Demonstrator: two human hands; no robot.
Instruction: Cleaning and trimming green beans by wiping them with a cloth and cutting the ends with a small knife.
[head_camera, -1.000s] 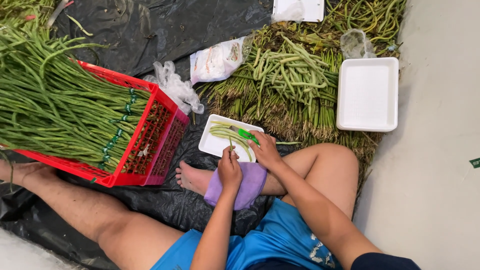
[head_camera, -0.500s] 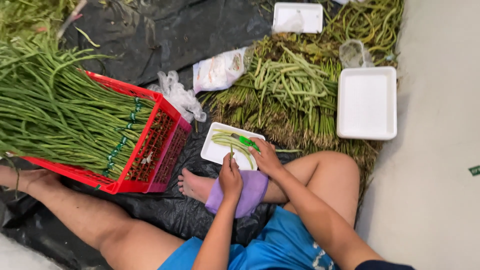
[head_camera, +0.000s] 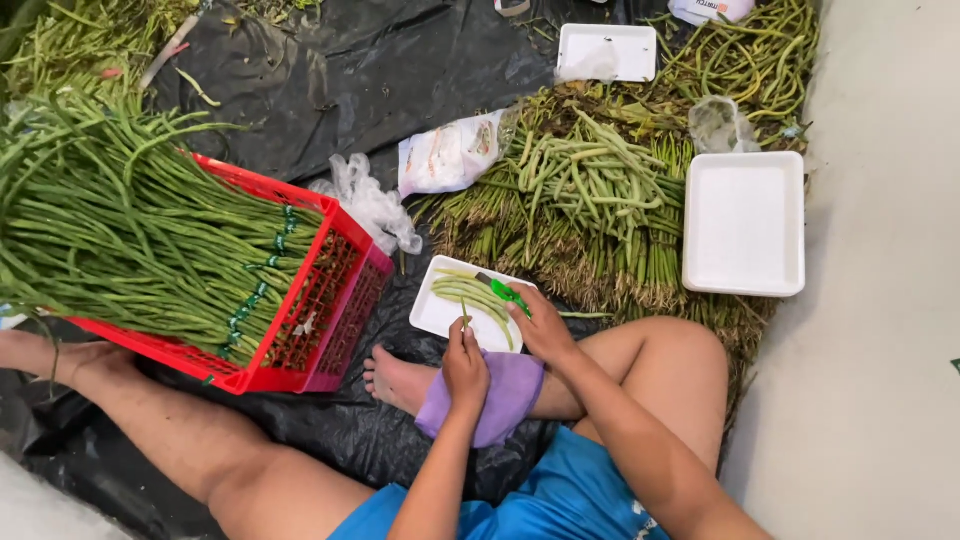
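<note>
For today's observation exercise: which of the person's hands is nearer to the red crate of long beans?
Left. The left hand sits nearer the red crate; the right hand lies farther away, holding a green knife.

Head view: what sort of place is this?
Probably an informal produce-packing spot on the floor: a red crate of long beans, cut bean piles on black sheeting, white foam trays.
</note>
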